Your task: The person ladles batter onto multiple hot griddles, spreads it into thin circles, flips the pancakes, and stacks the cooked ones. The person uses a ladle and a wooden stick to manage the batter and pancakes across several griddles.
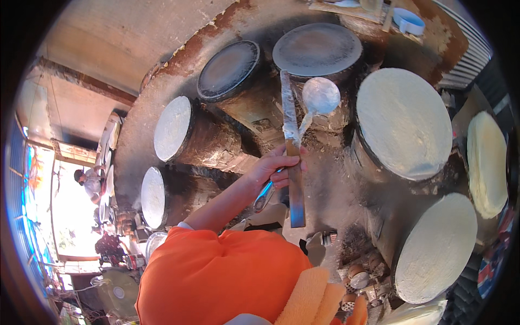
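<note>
My left hand [278, 168] is closed around a long flat strip [295, 183], its upper part coated with whitish paste, and a ladle [321, 96]. The ladle's round bowl lies to the right of the strip, and its handle end sticks out below my fingers. Above them is a round griddle [317, 48] with a greyish, floury-looking surface; a darker one [229, 70] stands to its left. Pale, rough layers cover the griddles at the left [172, 129], lower left [153, 198], right [404, 124] and lower right [436, 248]. My right hand is out of view.
Brown cylindrical stove bodies [203, 134] surround me. A pale rounded slab [486, 164] stands at the far right, and a light-blue ring-shaped object [409, 22] lies at the top right. Pots [358, 276] and rubble lie low right. Another person [90, 183] works far left.
</note>
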